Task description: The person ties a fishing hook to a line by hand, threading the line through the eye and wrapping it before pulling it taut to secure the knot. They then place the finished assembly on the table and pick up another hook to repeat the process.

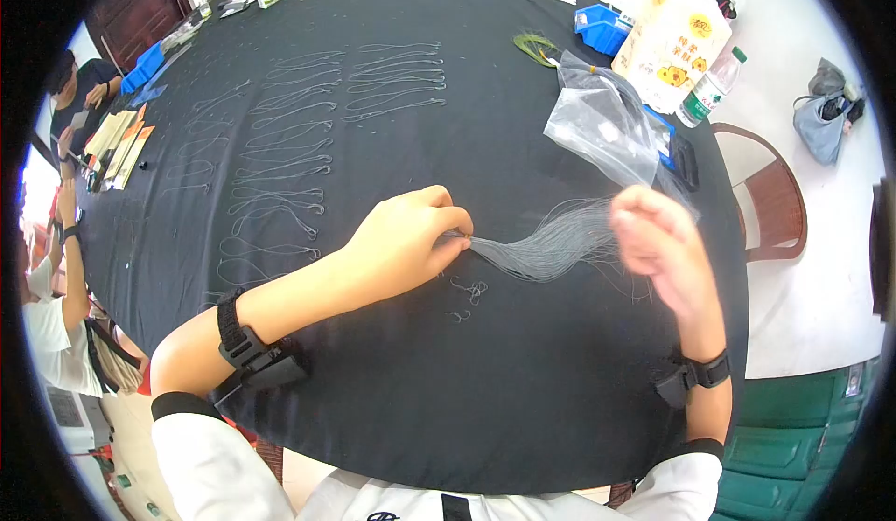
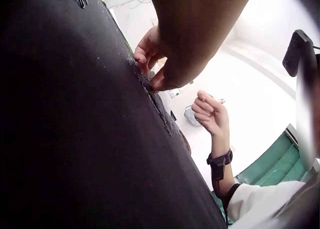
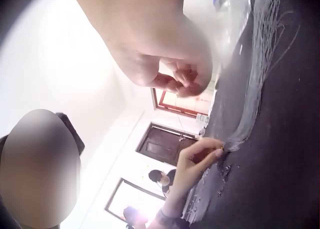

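My left hand [image 1: 406, 236] pinches the gathered end of a bundle of thin grey line [image 1: 546, 246] between thumb and fingers, low over the black cloth. From there the strands fan out to the right. My right hand [image 1: 658, 250], blurred in the head view, is raised at the bundle's far end. In the right wrist view that hand [image 3: 175, 71] has its fingers curled in toward the thumb, and no strand shows between them. Several small hook-like pieces [image 1: 474, 290] lie on the cloth just below the left fingertips.
Looped grey lines [image 1: 285, 143] lie in columns at left and centre. A clear plastic bag [image 1: 607, 120], a blue bin [image 1: 602, 28], a printed pack [image 1: 677, 45] and a bottle [image 1: 711, 87] stand back right. Other people [image 1: 79, 92] sit at the left.
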### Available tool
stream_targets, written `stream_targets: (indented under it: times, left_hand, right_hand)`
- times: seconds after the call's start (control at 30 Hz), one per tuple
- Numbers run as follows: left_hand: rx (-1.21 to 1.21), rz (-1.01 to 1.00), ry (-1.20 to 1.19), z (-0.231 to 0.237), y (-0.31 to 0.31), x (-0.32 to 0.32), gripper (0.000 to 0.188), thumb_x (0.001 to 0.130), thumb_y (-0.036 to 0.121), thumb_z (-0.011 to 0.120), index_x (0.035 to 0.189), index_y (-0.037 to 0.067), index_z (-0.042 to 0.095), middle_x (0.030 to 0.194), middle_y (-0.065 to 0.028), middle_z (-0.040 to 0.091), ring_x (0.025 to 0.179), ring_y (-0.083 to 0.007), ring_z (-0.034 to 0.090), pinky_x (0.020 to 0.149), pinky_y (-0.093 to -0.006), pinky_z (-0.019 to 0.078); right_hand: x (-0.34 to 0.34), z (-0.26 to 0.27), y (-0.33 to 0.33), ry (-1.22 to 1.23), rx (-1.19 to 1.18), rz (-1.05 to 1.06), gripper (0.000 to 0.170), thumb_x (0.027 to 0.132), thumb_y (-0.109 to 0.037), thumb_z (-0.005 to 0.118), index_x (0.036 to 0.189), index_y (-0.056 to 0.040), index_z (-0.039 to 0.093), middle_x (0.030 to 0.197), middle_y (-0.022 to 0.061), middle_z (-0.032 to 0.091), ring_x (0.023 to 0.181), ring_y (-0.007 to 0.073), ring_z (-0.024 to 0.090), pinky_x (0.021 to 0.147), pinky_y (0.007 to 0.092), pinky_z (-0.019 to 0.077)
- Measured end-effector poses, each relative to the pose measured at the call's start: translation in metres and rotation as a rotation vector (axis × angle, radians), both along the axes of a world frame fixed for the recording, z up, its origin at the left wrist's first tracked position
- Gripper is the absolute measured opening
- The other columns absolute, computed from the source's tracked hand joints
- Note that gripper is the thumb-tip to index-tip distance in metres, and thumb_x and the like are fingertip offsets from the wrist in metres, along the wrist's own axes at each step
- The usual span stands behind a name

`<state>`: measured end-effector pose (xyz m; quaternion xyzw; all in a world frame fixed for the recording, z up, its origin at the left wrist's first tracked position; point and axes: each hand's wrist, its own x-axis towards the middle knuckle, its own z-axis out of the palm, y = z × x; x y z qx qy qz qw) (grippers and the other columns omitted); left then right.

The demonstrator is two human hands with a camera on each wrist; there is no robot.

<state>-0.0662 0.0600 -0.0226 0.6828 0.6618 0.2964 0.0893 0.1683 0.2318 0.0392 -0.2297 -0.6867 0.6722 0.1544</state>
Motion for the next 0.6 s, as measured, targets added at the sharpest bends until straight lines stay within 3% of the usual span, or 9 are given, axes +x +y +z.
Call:
stream_targets:
  times: [0.1,0.3,0.6]
  left_hand:
    - [0.103,-0.005,0.005,0.001,-0.002,0.005,0.011,0.082,0.011,0.067,0.091,0.007,0.063,0.092,-0.0080,0.058,0.080,-0.0264,0.062,0.067,-0.0351,0.0509]
    - [0.081,-0.253,0.183,0.011,-0.016,0.001,0.011,0.079,0.010,0.067,0.087,0.007,0.060,0.095,-0.0078,0.058,0.082,-0.0268,0.062,0.069,-0.0352,0.0521]
    - [0.129,-0.354,0.288,-0.002,-0.016,0.001,0.013,0.077,0.008,0.066,0.084,0.003,0.057,0.084,-0.0089,0.056,0.076,-0.0269,0.061,0.066,-0.0364,0.0524]
  right_hand:
    - [0.026,0.017,0.010,0.037,-0.037,-0.109,0.011,0.093,-0.014,0.057,0.092,-0.0024,0.056,0.058,-0.0108,0.031,0.045,-0.0015,0.022,0.040,0.0177,0.0140]
    - [0.060,0.028,0.007,0.068,0.051,-0.226,0.011,0.092,-0.013,0.058,0.089,-0.0032,0.054,0.057,-0.0112,0.029,0.044,-0.0015,0.021,0.039,0.0180,0.0129]
    - [0.050,0.030,-0.014,0.072,0.034,-0.190,0.011,0.091,-0.011,0.058,0.089,-0.0004,0.054,0.054,-0.0100,0.032,0.043,-0.0004,0.023,0.039,0.0198,0.0149]
